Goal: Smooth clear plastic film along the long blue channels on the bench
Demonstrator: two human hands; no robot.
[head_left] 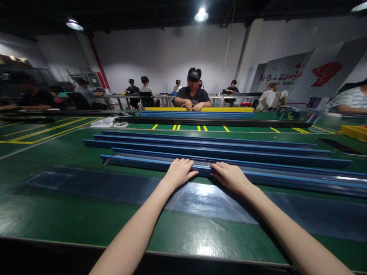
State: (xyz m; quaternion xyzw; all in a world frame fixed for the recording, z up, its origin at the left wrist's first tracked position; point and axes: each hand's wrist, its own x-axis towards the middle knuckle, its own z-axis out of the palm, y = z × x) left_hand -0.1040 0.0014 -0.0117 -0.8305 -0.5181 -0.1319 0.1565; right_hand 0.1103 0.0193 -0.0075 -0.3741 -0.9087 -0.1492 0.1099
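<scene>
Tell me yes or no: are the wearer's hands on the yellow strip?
No, the left hand and right hand are both on the nearest blue channel; the yellow strip lies farther off.

Channel (204, 172) is showing a smooth sheen, plastic-looking strip (205, 196) is gleaming, tabletop (94, 221) is presenting a glossy surface

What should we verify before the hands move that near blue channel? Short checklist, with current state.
1. Left hand on near blue channel: ok, fingers over its near wall.
2. Right hand on it: ok, just right of the left.
3. Channel's right end free: cannot tell, runs out of picture.
4. Bare space in front: not ok, a see-through strip lies there.
5. Co-worker's hands clear: ok, at the yellow rail.
</scene>
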